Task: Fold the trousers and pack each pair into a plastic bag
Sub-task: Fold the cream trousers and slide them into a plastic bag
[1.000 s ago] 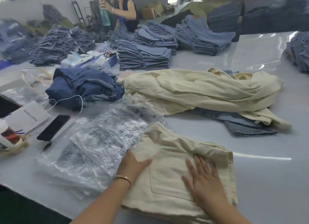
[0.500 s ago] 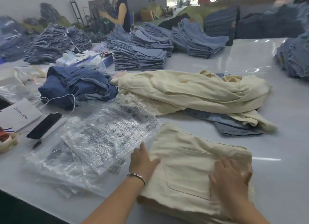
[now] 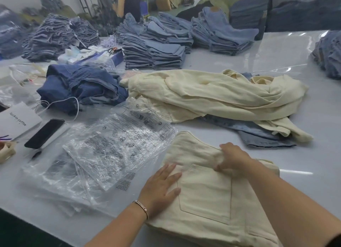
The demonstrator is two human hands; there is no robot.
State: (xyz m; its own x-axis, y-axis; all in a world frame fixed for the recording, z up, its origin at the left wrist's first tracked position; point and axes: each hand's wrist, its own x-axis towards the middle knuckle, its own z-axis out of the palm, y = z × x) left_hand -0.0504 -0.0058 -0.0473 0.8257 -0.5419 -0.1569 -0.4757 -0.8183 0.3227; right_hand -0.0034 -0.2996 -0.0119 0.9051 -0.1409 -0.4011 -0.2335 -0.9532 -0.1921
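Cream cotton folded trousers (image 3: 206,187) lie on the white counter (image 3: 304,182), left hand (image 3: 160,184) flat, right hand (image 3: 230,158) apparently in a pinching grip; clear printed plastic bags (image 3: 110,147) alongside unfilled, bagging remains.

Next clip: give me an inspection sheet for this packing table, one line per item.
Surface: glossy white table, much of it covered.
Job's things: folded cream trousers at the near edge; pile of clear plastic bags beside them on the left; unfolded cream trousers heaped behind.
Clutter: black phone, coffee paper bag, dark blue jeans, stacks of folded jeans.
Hands: left hand flat on the folded trousers; right hand pinching a fold.
Cables: white cable by the phone.
Surroundings: a person standing beyond the table.
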